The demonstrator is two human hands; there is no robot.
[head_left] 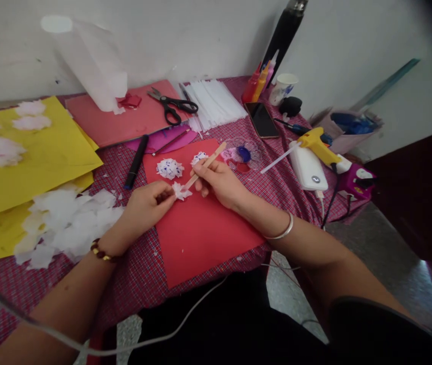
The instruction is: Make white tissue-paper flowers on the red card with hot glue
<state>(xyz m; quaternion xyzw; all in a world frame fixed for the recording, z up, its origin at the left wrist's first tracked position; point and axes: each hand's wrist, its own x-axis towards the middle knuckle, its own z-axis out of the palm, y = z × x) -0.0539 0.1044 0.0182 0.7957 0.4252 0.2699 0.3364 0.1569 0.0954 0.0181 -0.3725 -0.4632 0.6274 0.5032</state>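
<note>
My right hand (pixel 218 181) pinches a wooden craft stick (pixel 214 154), its lower tip touching a small white paper flower (pixel 181 191) on the red sheet (pixel 204 238). The fingertips of my left hand (pixel 148 205) are closed at that flower's left edge and hold it. Just above lies a white paper flower with blue specks (pixel 170 169). A second blue-specked flower (pixel 199 158) is partly hidden behind my right hand. Beyond it sits a clear scalloped dish (pixel 253 152) with blue, red and pink paint.
White paper petals (pixel 73 223) are heaped at left beside yellow sheets (pixel 37 177) bearing pale pink flowers. A marker (pixel 136 162), black scissors (pixel 172 105), white glue sticks (pixel 218 104), phone (pixel 262 120), yellow glue gun (pixel 319 145) and power bank (pixel 309 168) lie around. A cable (pixel 155 340) crosses the foreground.
</note>
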